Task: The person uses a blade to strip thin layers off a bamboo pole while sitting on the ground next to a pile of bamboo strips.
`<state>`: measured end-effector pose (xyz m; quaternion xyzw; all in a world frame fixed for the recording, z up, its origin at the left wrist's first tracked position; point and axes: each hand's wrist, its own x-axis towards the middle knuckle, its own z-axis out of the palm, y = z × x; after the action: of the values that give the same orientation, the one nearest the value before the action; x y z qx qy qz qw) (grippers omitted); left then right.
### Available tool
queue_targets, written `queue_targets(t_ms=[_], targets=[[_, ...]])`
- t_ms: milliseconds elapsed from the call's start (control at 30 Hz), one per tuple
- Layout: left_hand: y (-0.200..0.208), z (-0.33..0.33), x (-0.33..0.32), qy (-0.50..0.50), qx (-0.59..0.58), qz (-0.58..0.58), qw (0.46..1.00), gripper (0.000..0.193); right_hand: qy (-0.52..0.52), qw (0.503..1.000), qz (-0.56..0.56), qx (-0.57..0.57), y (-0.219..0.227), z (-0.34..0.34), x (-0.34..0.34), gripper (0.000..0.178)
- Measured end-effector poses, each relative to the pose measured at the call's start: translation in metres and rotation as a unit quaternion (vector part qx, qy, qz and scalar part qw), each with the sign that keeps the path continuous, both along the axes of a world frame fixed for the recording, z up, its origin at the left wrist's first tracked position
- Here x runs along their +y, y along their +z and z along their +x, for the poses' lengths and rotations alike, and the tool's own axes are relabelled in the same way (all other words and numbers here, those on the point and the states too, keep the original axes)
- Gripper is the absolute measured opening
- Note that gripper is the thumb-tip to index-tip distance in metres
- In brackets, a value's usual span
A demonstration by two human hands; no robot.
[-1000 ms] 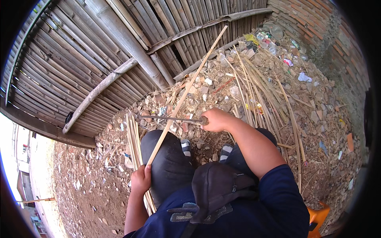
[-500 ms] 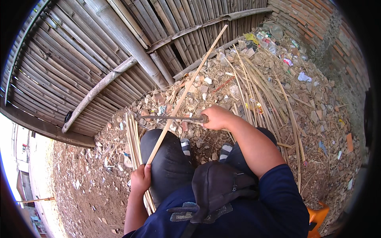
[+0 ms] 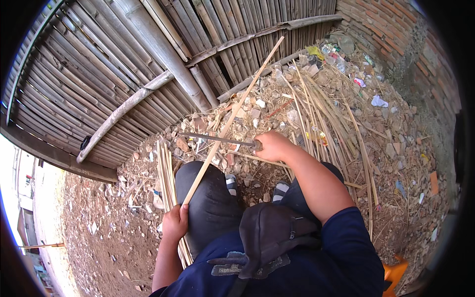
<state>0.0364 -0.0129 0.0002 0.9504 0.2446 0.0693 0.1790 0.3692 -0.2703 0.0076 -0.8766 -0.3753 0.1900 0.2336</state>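
My left hand (image 3: 175, 221) is closed around the near end of a long, pale bamboo strip (image 3: 242, 103), beside my left knee. The strip slants away to the upper right, toward the bamboo wall. My right hand (image 3: 275, 146) grips the handle of a long, narrow-bladed knife (image 3: 198, 135). Its dark blade points left and crosses the strip around the middle; whether edge and strip touch, I cannot tell. A bundle of split bamboo strips (image 3: 166, 171) lies along the outside of my left leg, passing beside my left hand.
More bamboo strips (image 3: 321, 116) lie scattered on the ground to the right. Rubble and litter cover the soil. A bamboo slat wall (image 3: 118, 64) rises ahead, with a brick wall (image 3: 381, 24) at the far right. Something orange (image 3: 394, 272) sits behind my right side.
The knife has tilted, its tip now farther toward the wall. My right hand has shifted slightly right. My left hand and the strip stay nearly in place.
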Motion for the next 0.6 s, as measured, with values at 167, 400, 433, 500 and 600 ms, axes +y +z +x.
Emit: queue_targets(t_ms=[167,400,433,500,600], targets=[[-0.002,-0.002,0.003,-0.002,-0.006,-0.009,1.0,0.047,0.047,0.999,-0.023,-0.005,0.001,-0.014,0.008,0.029],[0.002,0.001,0.0,0.002,0.0,-0.01,1.0,0.047,-0.01,1.0,-0.008,0.021,0.0,0.006,-0.002,0.035],[0.002,0.001,0.0,0.005,0.0,-0.01,1.0,0.047,-0.012,1.0,-0.007,0.019,0.002,0.004,-0.003,0.035],[0.0,0.0,0.0,0.009,0.001,-0.012,1.0,0.047,-0.018,1.0,-0.003,0.016,0.004,0.003,-0.003,0.036],[-0.001,-0.002,0.0,0.007,-0.002,-0.013,1.0,0.047,0.001,1.0,0.006,0.005,0.0,0.003,-0.002,0.035]])
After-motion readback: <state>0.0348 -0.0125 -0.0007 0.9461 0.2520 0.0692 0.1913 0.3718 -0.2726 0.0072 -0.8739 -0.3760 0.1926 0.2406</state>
